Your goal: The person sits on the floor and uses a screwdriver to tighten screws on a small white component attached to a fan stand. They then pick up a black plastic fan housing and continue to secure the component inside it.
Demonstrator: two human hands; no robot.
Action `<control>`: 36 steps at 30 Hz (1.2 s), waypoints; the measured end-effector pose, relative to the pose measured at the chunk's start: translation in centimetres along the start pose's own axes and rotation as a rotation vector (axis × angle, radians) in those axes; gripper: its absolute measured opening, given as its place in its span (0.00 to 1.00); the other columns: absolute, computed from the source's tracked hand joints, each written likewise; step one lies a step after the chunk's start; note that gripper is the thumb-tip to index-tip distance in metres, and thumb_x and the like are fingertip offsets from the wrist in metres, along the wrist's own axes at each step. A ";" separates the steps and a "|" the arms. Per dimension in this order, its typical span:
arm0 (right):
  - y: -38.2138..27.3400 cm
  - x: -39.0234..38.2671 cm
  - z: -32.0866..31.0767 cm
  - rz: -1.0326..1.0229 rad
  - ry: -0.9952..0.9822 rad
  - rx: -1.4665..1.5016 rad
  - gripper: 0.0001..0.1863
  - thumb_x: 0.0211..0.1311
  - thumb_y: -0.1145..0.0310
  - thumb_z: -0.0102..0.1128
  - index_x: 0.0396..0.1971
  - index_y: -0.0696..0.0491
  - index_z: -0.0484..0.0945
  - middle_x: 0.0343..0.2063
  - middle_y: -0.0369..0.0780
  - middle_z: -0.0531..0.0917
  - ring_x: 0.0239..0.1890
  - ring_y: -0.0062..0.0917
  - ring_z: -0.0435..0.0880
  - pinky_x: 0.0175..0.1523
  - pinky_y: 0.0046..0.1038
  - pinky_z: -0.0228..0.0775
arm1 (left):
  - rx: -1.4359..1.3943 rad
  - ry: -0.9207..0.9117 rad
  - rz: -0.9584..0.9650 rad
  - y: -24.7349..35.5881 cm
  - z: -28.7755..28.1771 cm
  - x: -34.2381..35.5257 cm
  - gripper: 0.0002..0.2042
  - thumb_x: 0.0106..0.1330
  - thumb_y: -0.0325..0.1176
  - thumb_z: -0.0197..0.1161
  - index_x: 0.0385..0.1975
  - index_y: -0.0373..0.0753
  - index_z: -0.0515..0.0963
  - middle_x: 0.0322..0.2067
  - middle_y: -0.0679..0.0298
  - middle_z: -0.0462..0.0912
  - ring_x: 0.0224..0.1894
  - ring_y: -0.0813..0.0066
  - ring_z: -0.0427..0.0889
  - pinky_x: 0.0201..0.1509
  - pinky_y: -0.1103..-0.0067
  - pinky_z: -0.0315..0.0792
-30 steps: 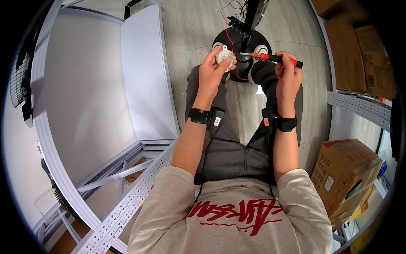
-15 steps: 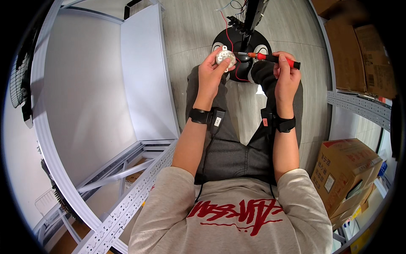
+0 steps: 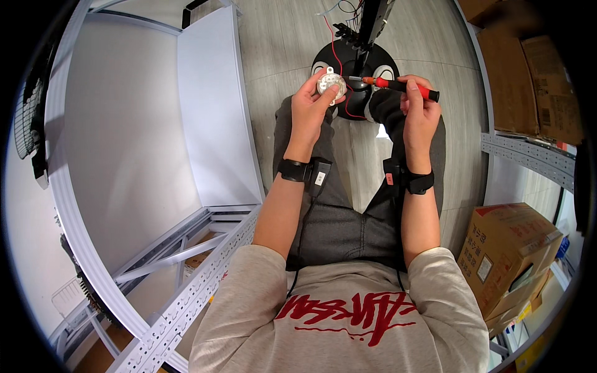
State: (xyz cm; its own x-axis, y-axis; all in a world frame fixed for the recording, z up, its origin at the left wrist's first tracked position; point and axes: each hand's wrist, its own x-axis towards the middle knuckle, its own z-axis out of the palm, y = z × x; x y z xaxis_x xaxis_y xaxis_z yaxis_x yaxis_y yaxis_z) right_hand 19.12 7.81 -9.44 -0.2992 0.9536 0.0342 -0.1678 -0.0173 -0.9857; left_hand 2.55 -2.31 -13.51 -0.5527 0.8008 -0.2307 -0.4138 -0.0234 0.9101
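A round white part with small tabs at its rim (image 3: 329, 79) sits in my left hand (image 3: 307, 107), the thumb pressed on its face. My right hand (image 3: 421, 112) is closed round the red and black handle of a screwdriver (image 3: 401, 86). The tool lies nearly level, its shaft pointing left, and the tip is at the right edge of the white part; whether it touches a screw is too small to tell. A thin red wire (image 3: 334, 50) runs down beside the part and on below it toward the black round base (image 3: 352, 114).
A black upright post (image 3: 373, 28) rises from the base between my shoes. White metal shelving (image 3: 214, 99) stands on the left. Cardboard boxes (image 3: 507, 81) fill a rack on the right, with another carton (image 3: 504, 255) lower down. Dark cables hang from my wrist straps.
My right hand and the screwdriver have shifted very slightly to the left. The left hand and the white part look unmoved.
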 end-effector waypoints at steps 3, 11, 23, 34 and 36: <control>-0.1 0.0 0.1 -0.007 -0.011 0.000 0.09 0.71 0.68 0.55 0.37 0.57 0.81 0.23 0.29 0.75 0.23 0.09 0.66 0.29 0.15 0.57 | 0.002 0.003 0.003 0.0 0.0 0.0 0.24 0.67 0.24 0.61 0.62 0.28 0.66 0.47 0.53 0.81 0.46 0.65 0.84 0.51 0.71 0.82; -0.3 -0.2 0.4 -0.027 -0.024 -0.077 0.08 0.70 0.68 0.56 0.37 0.56 0.81 0.24 0.27 0.76 0.24 0.08 0.67 0.29 0.14 0.57 | 0.018 0.030 0.028 0.0 0.1 -0.1 0.24 0.66 0.23 0.62 0.61 0.27 0.67 0.48 0.54 0.80 0.47 0.69 0.83 0.51 0.72 0.82; -0.5 -0.5 0.7 -0.204 -0.088 -0.251 0.05 0.63 0.73 0.62 0.36 0.56 0.82 0.27 0.32 0.80 0.26 0.12 0.72 0.31 0.16 0.62 | 0.081 0.058 0.054 0.2 0.4 -0.2 0.24 0.65 0.23 0.63 0.61 0.27 0.68 0.49 0.56 0.79 0.46 0.72 0.82 0.49 0.76 0.82; -2.6 -0.9 1.1 -0.150 -0.087 -0.388 0.10 0.53 0.72 0.73 0.34 0.57 0.83 0.24 0.35 0.83 0.23 0.14 0.77 0.29 0.16 0.67 | 0.110 0.127 0.096 0.0 0.4 -0.2 0.23 0.64 0.22 0.63 0.60 0.28 0.70 0.46 0.57 0.82 0.43 0.77 0.83 0.46 0.81 0.80; -3.6 -1.0 1.2 0.010 -0.070 -0.357 0.11 0.53 0.69 0.74 0.33 0.56 0.83 0.21 0.34 0.82 0.22 0.13 0.76 0.28 0.16 0.67 | 0.118 0.130 0.103 0.0 0.3 -0.1 0.23 0.64 0.22 0.63 0.60 0.28 0.69 0.46 0.57 0.81 0.44 0.76 0.83 0.47 0.80 0.80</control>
State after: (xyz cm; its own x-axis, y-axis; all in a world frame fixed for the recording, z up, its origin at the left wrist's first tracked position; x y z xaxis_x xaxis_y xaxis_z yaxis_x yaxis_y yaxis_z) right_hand 18.90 6.53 -5.75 -0.3651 0.9307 0.0238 0.1697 0.0916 -0.9812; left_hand 2.87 -2.23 -13.38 -0.6794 0.7139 -0.1696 -0.2664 -0.0246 0.9635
